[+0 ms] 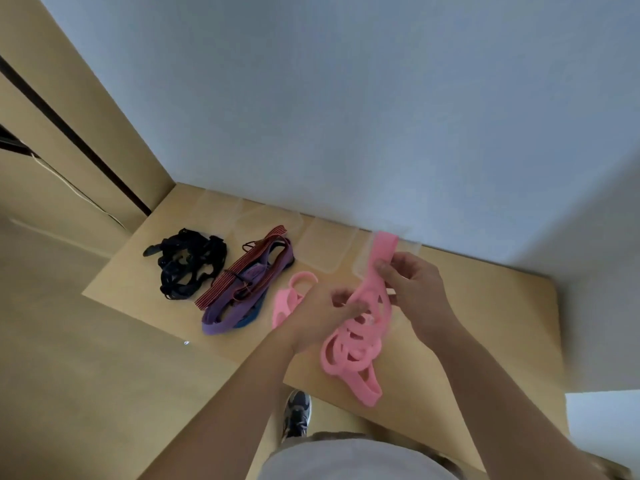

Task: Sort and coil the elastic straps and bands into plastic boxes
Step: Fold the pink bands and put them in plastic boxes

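A long pink elastic band (353,344) hangs in loops above the wooden table (485,306). My right hand (415,289) pinches its upper part, and the free end sticks up past my fingers. Lower down, my left hand (322,313) grips the same band. A second pink band (289,299) lies on the table left of my hands. Further left lie a purple strap pile with a red striped strap (242,289) and a black tangle of straps (188,265). Several clear plastic boxes (325,247) stand along the wall.
The table sits in a corner against a pale wall (381,116). A beige cabinet side (69,133) rises at the left. Below the table edge, my shoe (297,414) shows on the floor.
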### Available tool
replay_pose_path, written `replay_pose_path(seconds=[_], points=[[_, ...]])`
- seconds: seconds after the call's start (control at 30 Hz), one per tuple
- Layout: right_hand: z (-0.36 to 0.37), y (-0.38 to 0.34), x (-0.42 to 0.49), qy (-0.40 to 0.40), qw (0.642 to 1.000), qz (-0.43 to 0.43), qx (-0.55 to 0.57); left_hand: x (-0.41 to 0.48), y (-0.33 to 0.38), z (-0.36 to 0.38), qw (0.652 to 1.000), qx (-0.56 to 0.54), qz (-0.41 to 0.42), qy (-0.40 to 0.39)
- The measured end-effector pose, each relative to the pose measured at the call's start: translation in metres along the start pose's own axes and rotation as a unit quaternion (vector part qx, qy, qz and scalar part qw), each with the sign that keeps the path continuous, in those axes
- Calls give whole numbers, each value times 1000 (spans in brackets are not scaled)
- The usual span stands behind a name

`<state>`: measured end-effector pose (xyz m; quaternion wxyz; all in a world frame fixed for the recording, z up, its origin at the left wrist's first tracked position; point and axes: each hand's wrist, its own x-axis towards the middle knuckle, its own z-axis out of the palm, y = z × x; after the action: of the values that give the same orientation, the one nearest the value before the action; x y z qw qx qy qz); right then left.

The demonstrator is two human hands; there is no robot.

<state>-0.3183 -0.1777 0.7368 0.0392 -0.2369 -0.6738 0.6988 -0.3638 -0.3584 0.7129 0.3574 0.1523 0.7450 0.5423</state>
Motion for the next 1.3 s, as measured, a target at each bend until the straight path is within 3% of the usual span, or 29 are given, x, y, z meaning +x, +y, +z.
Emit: replay_pose_path(seconds=[0.3, 0.6, 0.83, 1.03, 1.2, 1.3], points=[[143, 26, 24, -4, 988, 100, -119, -20, -53, -118, 999, -31, -43, 6], [178, 65, 44, 10, 962, 188, -200, 7, -83, -148, 993, 39, -104, 25], [187, 85, 47, 55, 922, 163, -348, 25, -93, -145, 977, 186, -87, 49], [193, 92, 38, 137, 890, 87, -426, 35, -99, -140, 973, 200, -96, 68], [190, 104, 38, 78, 845, 53, -527, 42, -102, -135, 961, 254, -89, 66], [189, 108, 40, 53, 835, 50, -546, 43, -106, -130, 957, 273, -82, 57]])
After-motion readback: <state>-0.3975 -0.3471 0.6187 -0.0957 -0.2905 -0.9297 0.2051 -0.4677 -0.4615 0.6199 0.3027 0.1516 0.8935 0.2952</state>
